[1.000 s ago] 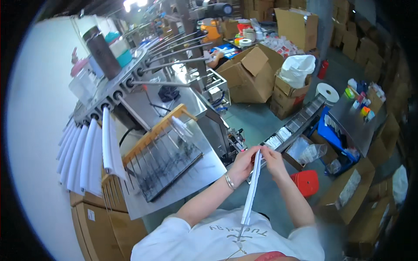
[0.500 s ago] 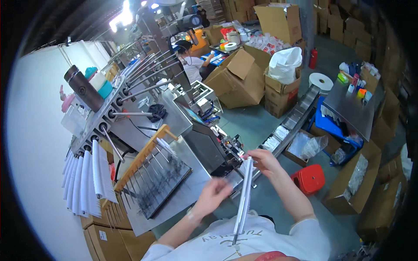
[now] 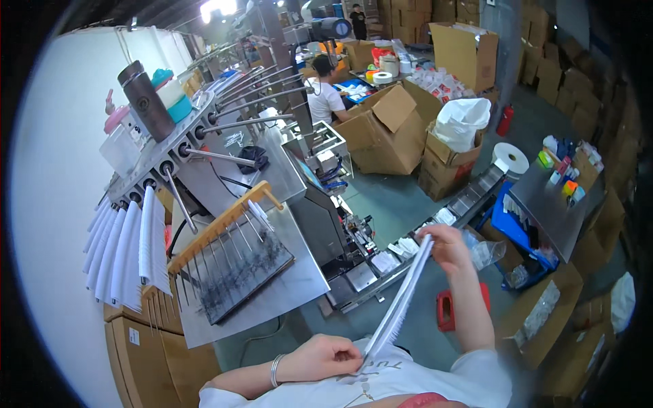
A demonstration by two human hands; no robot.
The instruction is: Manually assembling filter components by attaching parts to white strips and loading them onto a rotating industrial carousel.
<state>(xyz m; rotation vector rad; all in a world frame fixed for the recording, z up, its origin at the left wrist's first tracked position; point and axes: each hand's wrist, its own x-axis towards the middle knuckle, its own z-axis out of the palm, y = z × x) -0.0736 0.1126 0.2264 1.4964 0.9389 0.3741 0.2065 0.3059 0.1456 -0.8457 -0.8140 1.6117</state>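
Note:
A long, thin rod strung with a dense row of white pieces (image 3: 401,299) slants up in front of my chest; the kind of piece is too small to tell. My right hand (image 3: 449,250) pinches its upper end. Near my shirt, my left hand (image 3: 326,357) has its fingers closed on the lower end. At the left, similar white bundles (image 3: 129,255) hang from a machine's metal bar. A wooden rack with thin metal rods (image 3: 221,228) leans over a dark smudged board (image 3: 248,279) on the metal table (image 3: 299,285).
A conveyor (image 3: 469,197) carrying white packets runs past my right hand toward a machine (image 3: 320,231). A red stool (image 3: 445,311) stands below my right forearm. Open cartons (image 3: 544,306) line the right side. Farther off, a person in a white shirt (image 3: 325,100) sits behind a large carton.
My right hand has moved right, tilting the white-strung rod. My left hand, apart from it before, has come down onto its lower end. The whole view has shifted slightly.

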